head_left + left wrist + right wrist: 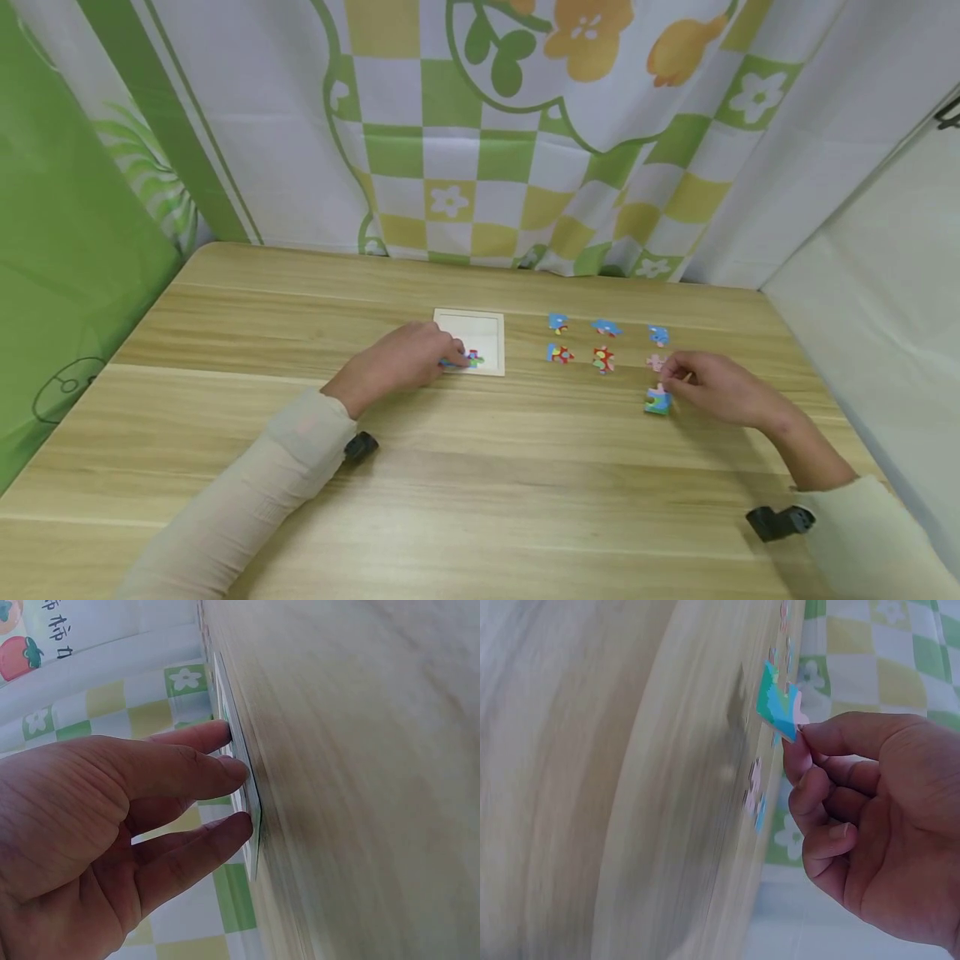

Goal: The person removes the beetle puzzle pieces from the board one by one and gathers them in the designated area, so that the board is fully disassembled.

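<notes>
My right hand (pixel 716 390) pinches a jigsaw puzzle piece (pixel 776 705) between thumb and forefinger, its other fingers curled in. This piece is green, blue and pink and is tilted above the table in the right wrist view. My left hand (pixel 405 357) rests with its fingertips on the near left part of a small square puzzle tray (pixel 500 342) with a pale rim. Beside those fingertips, colourful puzzle pieces (pixel 473 358) lie along the tray's near edge, partly hidden by the hand. A pink puzzle piece (pixel 655 362) lies on the table close to my right fingers.
Between tray and right hand, loose pieces lie in two rows, among them a blue piece (pixel 606 327) and a red star-shaped piece (pixel 603 359). A checked curtain (pixel 450 150) hangs behind the wooden table (pixel 525 500). Black wrist cameras sit below both wrists.
</notes>
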The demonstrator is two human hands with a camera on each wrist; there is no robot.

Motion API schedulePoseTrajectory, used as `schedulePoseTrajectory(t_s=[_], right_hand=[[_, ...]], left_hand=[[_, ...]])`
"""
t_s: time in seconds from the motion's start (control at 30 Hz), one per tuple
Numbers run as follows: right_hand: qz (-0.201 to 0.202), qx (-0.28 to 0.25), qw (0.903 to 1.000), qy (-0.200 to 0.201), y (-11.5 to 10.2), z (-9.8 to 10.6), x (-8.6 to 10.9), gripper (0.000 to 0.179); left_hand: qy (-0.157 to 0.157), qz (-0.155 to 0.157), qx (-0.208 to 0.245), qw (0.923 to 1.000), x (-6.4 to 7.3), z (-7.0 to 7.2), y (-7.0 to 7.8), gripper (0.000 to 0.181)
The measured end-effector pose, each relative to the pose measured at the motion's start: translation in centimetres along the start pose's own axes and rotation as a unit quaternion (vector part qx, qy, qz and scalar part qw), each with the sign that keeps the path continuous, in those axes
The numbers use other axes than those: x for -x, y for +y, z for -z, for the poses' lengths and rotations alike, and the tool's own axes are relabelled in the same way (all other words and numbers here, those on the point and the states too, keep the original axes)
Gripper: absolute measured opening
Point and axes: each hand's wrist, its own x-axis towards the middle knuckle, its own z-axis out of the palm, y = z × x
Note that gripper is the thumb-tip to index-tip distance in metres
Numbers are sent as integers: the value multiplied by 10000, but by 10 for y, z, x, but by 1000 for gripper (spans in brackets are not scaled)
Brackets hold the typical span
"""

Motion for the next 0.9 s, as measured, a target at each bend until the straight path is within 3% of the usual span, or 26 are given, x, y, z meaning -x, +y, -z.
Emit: schedulePoseTrajectory(t_s=[0.33, 0.9], right_hand=[[-267, 11, 9987, -426, 18, 3, -2, 12], [-333, -98, 9981, -506, 24, -5, -5, 12]], left_hand=[[-35, 132, 175, 9998, 0, 0, 1, 44], [42, 92, 271, 9996, 0, -2, 0, 43]])
